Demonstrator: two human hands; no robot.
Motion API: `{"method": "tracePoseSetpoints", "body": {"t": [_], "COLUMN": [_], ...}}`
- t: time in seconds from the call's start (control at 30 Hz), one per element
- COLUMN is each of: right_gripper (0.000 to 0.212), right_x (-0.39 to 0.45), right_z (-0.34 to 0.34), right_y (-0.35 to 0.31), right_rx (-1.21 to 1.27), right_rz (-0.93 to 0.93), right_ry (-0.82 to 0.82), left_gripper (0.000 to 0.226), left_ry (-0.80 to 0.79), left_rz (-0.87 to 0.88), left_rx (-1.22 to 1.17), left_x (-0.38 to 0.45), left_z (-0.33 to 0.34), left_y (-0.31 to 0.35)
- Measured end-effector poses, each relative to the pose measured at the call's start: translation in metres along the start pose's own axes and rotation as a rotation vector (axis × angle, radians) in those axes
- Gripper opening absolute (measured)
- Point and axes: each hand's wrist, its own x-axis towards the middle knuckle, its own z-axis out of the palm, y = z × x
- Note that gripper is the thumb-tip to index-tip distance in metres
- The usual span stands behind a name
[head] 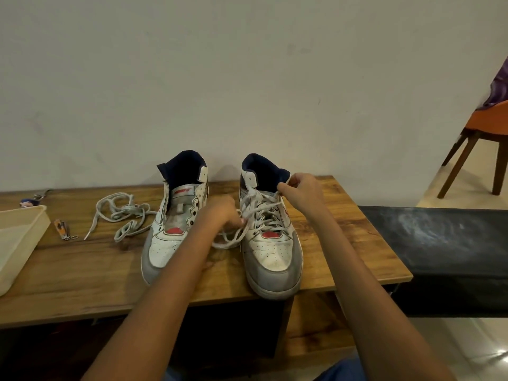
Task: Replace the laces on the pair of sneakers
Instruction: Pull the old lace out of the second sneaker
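Head view: two sneakers stand toes toward the camera on the table [343,229]. The left sneaker [171,221] at centre is bare; its lace [121,213] lies loose at centre left. The right sneaker [270,232] is partly laced, long axis running up-frame. The left hand [224,213] pinches its lace [233,239] beside the lower eyelets; the right hand [301,188], nearer the collar, pinches the upper end.

Beige tray [19,243] and orange chair [483,138] cut by frame edges.
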Motion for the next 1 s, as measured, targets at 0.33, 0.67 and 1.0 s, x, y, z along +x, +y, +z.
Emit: {"method": "tracePoseSetpoints", "body": {"t": [0.33, 0.67, 1.0], "right_gripper": [0.034, 0.038, 0.035], "right_x": [-0.009, -0.012, -0.014], "right_z": [-0.002, 0.011, 0.016], "right_y": [-0.029, -0.029, -0.029], "right_rx": [-0.164, -0.293, 0.029], "right_rz": [-0.261, -0.218, -0.091], "right_ry": [0.259, -0.163, -0.052], "left_gripper": [0.043, 0.062, 0.030], "left_ry": [0.692, 0.323, 0.605], "left_rz": [0.258, 0.096, 0.432], "left_rx": [-0.281, -0.283, -0.261], "left_x": [-0.002, 0.011, 0.017], "left_z": [-0.006, 0.004, 0.002], "left_y": [0.018, 0.002, 0.013]}}
